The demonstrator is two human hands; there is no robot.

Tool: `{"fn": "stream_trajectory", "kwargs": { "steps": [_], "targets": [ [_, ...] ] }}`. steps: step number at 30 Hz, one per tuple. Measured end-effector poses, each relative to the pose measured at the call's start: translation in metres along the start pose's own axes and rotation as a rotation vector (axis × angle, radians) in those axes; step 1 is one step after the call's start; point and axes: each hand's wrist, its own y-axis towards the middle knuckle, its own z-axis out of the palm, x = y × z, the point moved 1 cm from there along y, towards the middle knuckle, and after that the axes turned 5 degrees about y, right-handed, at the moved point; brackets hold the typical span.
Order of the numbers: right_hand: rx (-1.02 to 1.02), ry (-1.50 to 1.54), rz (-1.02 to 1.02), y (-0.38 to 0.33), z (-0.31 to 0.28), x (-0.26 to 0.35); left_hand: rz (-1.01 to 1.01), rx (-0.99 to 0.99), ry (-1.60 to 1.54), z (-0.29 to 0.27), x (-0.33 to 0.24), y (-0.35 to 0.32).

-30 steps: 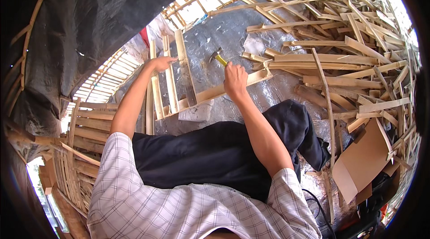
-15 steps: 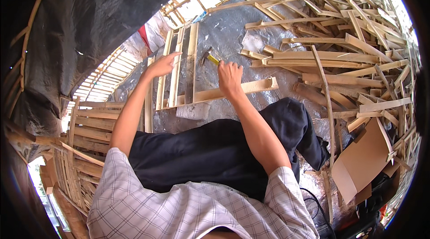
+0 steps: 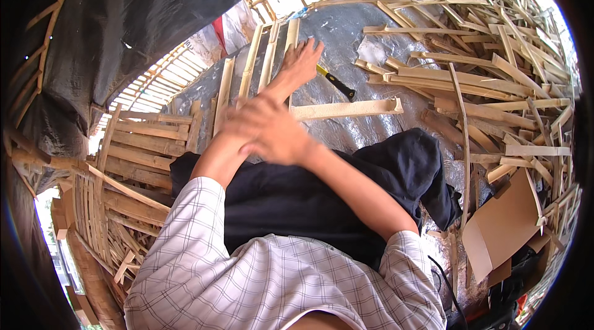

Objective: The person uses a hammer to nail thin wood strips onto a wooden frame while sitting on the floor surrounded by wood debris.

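My left hand (image 3: 299, 65) is stretched out, fingers apart, above the upper part of several bamboo strips (image 3: 250, 60) laid side by side. Across my left forearm lies my right hand (image 3: 272, 132), its thumb showing on the near side and its fingers smeared by motion. Just right of my left hand, a hammer (image 3: 337, 82) with a yellow and black handle rests on the grey plastic sheet; its head is hidden behind that hand. A split bamboo crosspiece (image 3: 346, 109) runs sideways near my knees, and my arms cover its left part.
A large heap of split bamboo (image 3: 489, 82) fills the right side. An open cardboard box (image 3: 504, 225) stands at lower right, beside a black cable (image 3: 448, 286). Bamboo slatting (image 3: 142, 144) is at left, with dark sheeting (image 3: 154, 8) above it.
My right hand has left the hammer's handle and moved left onto my left forearm. My left hand has moved right, its fingers now spread. The whole view has shifted slightly.
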Motion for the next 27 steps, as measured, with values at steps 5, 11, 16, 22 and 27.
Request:
{"fn": "stream_trajectory", "kwargs": {
  "steps": [5,11,16,22,27],
  "targets": [
    [-0.280,-0.693,0.894,-0.066,-0.094,-0.155,0.240,0.087,0.013,-0.044,-0.043,0.010],
    [-0.260,-0.221,0.205,-0.001,-0.066,-0.063,0.391,-0.339,-0.101,-0.017,-0.004,-0.012],
    [-0.475,-0.639,0.981,-0.069,-0.119,-0.155,0.471,-0.343,0.189,-0.064,-0.030,-0.004],
    [-0.465,-0.550,0.464,-0.034,-0.091,-0.110,0.433,-0.249,0.295,-0.065,-0.010,-0.032],
    [-0.590,-0.673,0.892,-0.106,-0.137,-0.184,0.466,-0.246,0.184,-0.106,-0.045,-0.022]
  ]
}}
